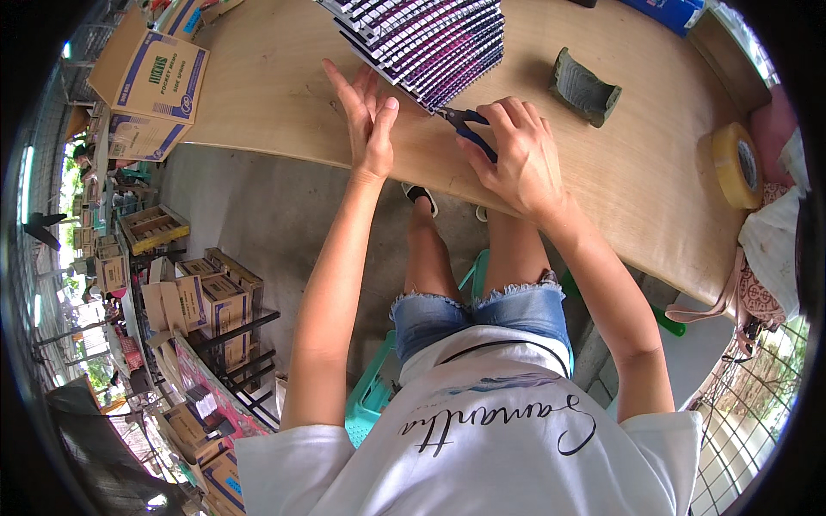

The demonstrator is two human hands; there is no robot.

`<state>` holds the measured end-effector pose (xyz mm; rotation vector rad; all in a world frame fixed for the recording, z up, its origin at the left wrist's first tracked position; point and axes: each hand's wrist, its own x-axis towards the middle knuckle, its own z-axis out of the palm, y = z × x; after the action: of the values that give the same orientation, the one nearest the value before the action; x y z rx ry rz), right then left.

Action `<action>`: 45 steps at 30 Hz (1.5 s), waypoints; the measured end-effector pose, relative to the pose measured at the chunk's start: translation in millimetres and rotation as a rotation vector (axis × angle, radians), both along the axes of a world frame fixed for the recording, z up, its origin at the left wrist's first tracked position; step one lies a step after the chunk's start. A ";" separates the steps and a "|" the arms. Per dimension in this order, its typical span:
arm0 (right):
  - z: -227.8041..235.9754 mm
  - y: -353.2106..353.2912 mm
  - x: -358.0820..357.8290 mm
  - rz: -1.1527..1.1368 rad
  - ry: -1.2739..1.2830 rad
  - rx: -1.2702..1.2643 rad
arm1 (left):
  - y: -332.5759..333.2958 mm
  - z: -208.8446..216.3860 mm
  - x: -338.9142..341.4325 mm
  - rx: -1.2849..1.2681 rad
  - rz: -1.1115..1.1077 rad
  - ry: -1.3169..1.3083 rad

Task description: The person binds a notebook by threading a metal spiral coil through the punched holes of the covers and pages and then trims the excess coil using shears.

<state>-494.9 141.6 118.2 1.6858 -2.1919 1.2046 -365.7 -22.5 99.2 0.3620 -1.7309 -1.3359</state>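
Pliers (469,115) are gripped in the right hand (522,155) at the near corner of the stacked notebooks (430,53) on the table (258,95), the left hand (370,129) spread at left; binding work seems underway, a steady hold being needed.

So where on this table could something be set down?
Bare table: between cardboard box and notebooks, and between dark curved piece and tape roll. Crowded: the notebooks' near corner, with the left hand beside it and pliers in the right hand.

A tape roll (728,168) sits near what looks like a bag (760,292).
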 end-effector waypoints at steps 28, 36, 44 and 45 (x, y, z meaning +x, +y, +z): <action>-1.7 -11.7 2.8 0.043 0.029 0.062 | 1.6 1.0 4.5 0.029 0.050 -0.053; 7.5 -13.6 -12.3 0.060 -0.233 0.118 | 1.8 1.8 2.9 0.004 0.045 -0.065; -15.8 -10.5 3.0 -0.004 0.078 0.002 | -3.0 -3.3 4.3 -0.040 0.041 -0.134; -16.0 -11.6 3.4 0.003 0.079 0.011 | -3.0 -3.3 4.7 -0.036 0.041 -0.130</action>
<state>-491.5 130.0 102.1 1.7102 -2.1552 1.1090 -361.0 -25.5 96.0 0.4708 -1.8427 -1.2739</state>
